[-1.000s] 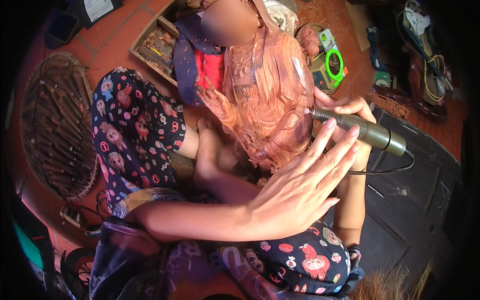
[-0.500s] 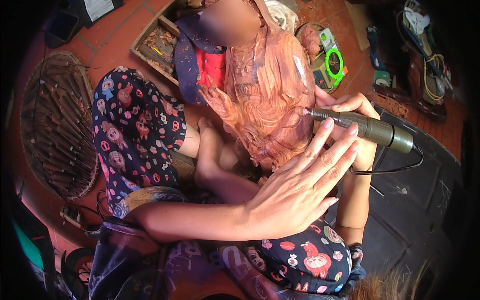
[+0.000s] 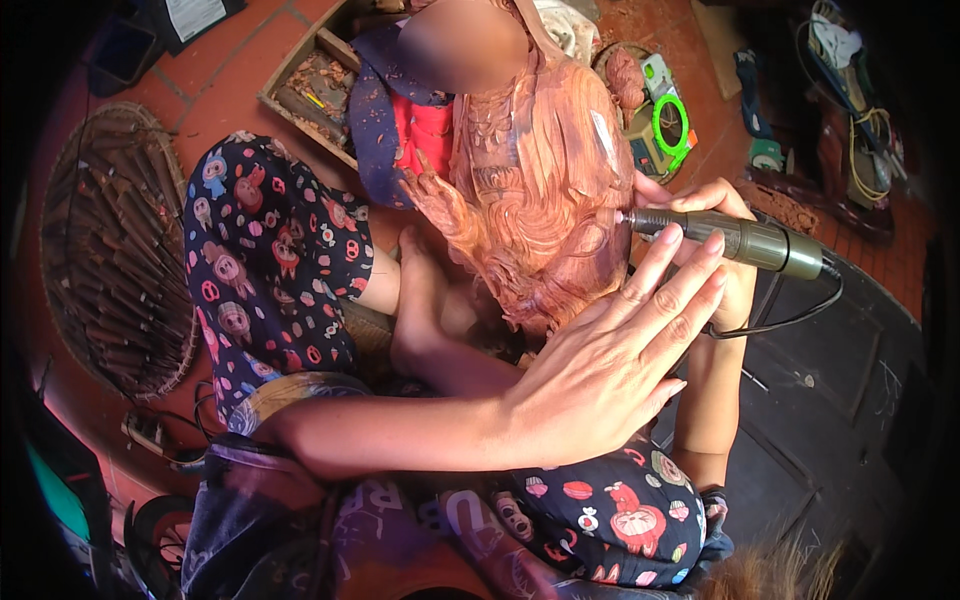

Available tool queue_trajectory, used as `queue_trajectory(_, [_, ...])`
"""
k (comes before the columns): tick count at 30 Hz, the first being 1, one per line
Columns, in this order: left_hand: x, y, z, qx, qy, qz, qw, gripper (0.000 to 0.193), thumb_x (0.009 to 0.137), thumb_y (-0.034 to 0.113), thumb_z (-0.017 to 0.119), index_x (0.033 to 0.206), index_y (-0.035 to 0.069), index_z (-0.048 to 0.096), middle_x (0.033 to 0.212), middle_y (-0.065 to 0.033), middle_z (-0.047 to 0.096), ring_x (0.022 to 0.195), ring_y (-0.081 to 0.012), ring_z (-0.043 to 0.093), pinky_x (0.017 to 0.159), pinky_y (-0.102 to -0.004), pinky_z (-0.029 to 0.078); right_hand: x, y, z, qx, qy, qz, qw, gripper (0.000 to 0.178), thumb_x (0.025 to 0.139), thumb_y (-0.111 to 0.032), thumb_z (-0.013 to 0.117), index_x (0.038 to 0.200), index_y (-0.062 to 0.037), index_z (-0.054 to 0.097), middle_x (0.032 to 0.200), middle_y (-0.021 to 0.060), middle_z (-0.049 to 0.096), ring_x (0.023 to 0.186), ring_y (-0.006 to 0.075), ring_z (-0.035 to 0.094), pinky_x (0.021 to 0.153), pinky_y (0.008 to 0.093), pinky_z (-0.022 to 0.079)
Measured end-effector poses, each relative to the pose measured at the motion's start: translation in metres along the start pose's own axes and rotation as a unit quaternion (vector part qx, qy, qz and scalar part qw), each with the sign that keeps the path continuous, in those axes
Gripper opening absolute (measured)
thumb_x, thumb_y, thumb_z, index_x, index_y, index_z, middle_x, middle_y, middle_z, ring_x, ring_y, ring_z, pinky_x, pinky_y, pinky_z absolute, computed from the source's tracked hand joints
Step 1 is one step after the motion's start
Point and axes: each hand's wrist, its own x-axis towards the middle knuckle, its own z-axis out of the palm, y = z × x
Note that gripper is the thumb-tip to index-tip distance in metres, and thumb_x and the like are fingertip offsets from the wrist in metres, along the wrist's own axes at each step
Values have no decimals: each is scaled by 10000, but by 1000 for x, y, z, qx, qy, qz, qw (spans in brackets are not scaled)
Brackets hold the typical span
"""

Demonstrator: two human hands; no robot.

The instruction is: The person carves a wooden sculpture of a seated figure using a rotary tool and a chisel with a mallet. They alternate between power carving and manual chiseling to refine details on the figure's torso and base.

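1. Nearest us, at four o'clock, our left hand (image 3: 605, 375) is flat and unclenched, fingers stretched toward two o'clock, thumb apart. Its fingertips overlap the tool in view; whether they touch it, we cannot tell.
2. Beyond, between two and three o'clock, our right hand (image 3: 736, 292) grasps the rotary tool (image 3: 750, 242), though part of that grip is hidden behind our left fingers.
3. The tool lies nearly level, its tip at the carving's side and its cord (image 3: 775, 327) looping at three o'clock. We judge it stiff and light enough for one hand, its smooth barrel a little slippery; the thick middle seems our best hold, clear of the tip.
4. From the middle up to twelve o'clock, the carved wooden figure (image 3: 560, 180) stands before our crossed legs. We expect it to be heavy and rigid, with fragile thin edges; we would take hold of the broad body, never the slender raised hand (image 3: 437, 195) toward eleven.
5. Farther out, we have a wicker tray (image 3: 122, 112) of wooden-handled tools at nine, a wooden box (image 3: 308, 133) with shavings at eleven, and a green ring (image 3: 657, 128) between one and two.
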Motion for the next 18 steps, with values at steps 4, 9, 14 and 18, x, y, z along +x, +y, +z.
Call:
queue_trajectory(4, [-4, -2, 4, -4, -9, 0, 1000, 808, 848, 180, 619, 1501, -63, 210, 1603, -212, 109, 1490, -370, 119, 1187, -427, 205, -5, 13, -7, 39, -12, -21, 999, 369, 810, -229, 802, 966, 22, 580, 980, 167, 676, 1174, 383, 596, 1042, 502, 465])
queue_trajectory(9, [3, -6, 1, 12, 0, -18, 1000, 811, 847, 176, 623, 1501, -65, 209, 1606, -208, 106, 1490, -366, 128, 1189, -417, 199, -1, 17, -2, 58, -3, -46, 997, 314, 830, -173, 779, 982, 13, 578, 1001, 165, 680, 1137, 370, 622, 1064, 535, 438])
queue_trajectory(14, [-6, -4, 5, 7, -15, -13, 1000, 848, 838, 193, 640, 1506, -68, 186, 1601, -228, 101, 1488, -365, 137, 1186, -411, 207, -3, 20, -9, 26, -45, -64, 997, 272, 841, -147, 760, 986, -2, 581, 1043, 189, 676, 1116, 353, 635, 1080, 547, 415])
queue_trajectory(18, [6, -9, 0, 14, -6, -10, 1000, 835, 839, 186, 632, 1499, -77, 192, 1589, -248, 116, 1485, -379, 133, 1187, -420, 207, -3, 19, 1, 60, 15, -59, 996, 260, 852, -140, 749, 998, -6, 580, 1039, 190, 676, 1128, 362, 629, 1076, 548, 419])
